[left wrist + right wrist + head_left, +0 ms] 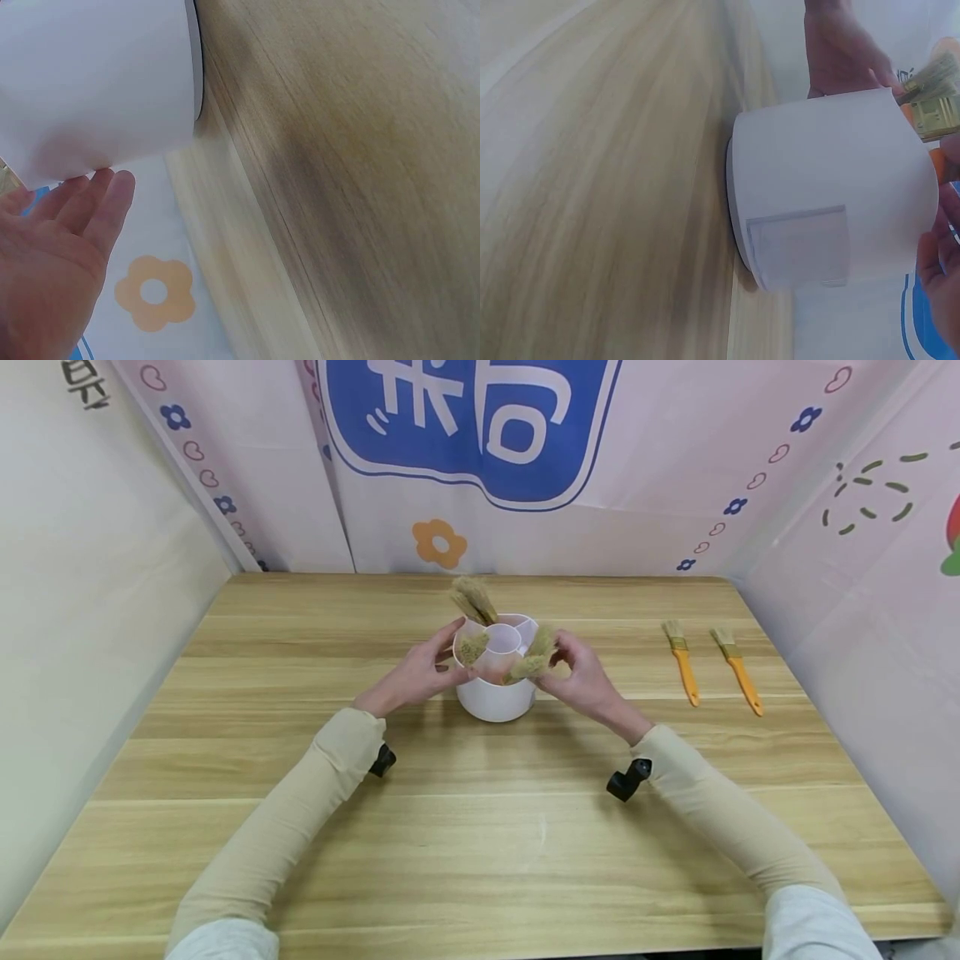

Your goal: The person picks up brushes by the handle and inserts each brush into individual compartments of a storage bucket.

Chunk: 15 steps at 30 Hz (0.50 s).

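A white round brush holder (495,700) with a divided inside stands on the table in the head view. Bristle heads of paintbrushes (472,600) stick up at its back and left. My left hand (416,672) cups its left side, fingertips on the outer wall (97,97) and thumb by the rim. At the right rim, my right hand (581,681) pinches a paintbrush (542,652); its bristles are blurred. An orange handle (937,163) shows by the right fingers in the right wrist view. The right palm is mostly out of that view.
Two paintbrushes with orange handles lie apart on the right of the wooden table (480,860): one paintbrush (682,664) and another paintbrush (737,672) beside it. White printed sheets (262,468) wall the back and sides. A clear rectangular patch (799,247) is on the holder's wall.
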Motion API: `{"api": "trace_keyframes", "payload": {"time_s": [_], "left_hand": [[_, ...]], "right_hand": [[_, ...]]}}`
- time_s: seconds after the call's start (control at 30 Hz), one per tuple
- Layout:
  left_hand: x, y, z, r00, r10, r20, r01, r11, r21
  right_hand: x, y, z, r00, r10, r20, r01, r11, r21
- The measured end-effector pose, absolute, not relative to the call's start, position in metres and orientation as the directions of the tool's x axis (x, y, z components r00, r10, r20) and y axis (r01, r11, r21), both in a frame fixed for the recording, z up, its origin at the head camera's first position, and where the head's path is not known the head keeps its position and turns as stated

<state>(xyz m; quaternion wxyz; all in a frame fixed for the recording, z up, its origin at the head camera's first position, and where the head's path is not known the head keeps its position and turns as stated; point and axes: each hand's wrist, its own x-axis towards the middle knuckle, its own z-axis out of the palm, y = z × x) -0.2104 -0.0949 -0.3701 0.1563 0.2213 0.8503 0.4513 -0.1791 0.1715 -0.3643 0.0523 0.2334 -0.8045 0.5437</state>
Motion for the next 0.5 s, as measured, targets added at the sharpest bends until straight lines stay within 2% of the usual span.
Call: {"api": "trace_keyframes", "payload": {"time_s": [0.23,0.5], "left_hand": [[-0.2095,-0.0947,-0.3705,-0.853,0.520,-0.045,0.259,0.497,0.828],[-0.2090,-0.0943,-0.3726,-0.854,0.519,-0.049,0.259,0.504,0.824]], "right_hand": [[-0.1784,0.1696,-0.3667,-0.856,-0.341,0.389,-0.502,0.367,-0.783],[-0.1767,0.1713,-0.3715,-0.851,-0.338,0.401,-0.514,0.387,-0.766]]}}
